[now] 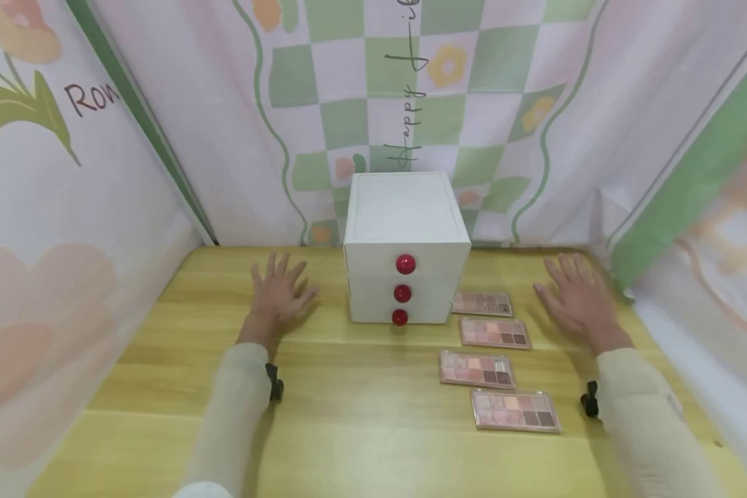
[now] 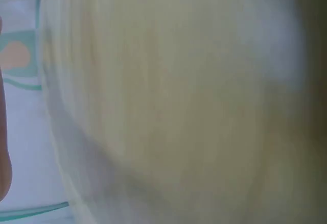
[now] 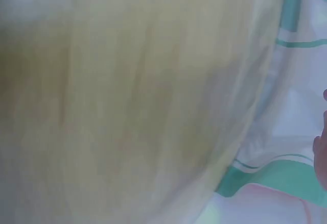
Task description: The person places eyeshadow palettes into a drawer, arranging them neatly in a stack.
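A white drawer box (image 1: 407, 214) with three red round knobs stands at the back middle of the wooden table in the head view. To its left is my left hand (image 1: 278, 294), fingers spread and holding nothing. My right hand (image 1: 575, 297) is spread in the same way on the far right, also holding nothing. Between the box and that hand lie several eyeshadow palettes (image 1: 494, 333) in a staggered column, the nearest palette (image 1: 515, 411) toward the front. Only slivers of the left hand (image 2: 4, 152) and the right hand (image 3: 321, 157) appear in the wrist views.
A checked curtain (image 1: 392, 90) hangs right behind the box. White printed fabric (image 1: 56, 242) closes off the left side, and a green-edged curtain (image 1: 678, 187) the right. The wooden table (image 1: 324, 422) spreads out in front of the box.
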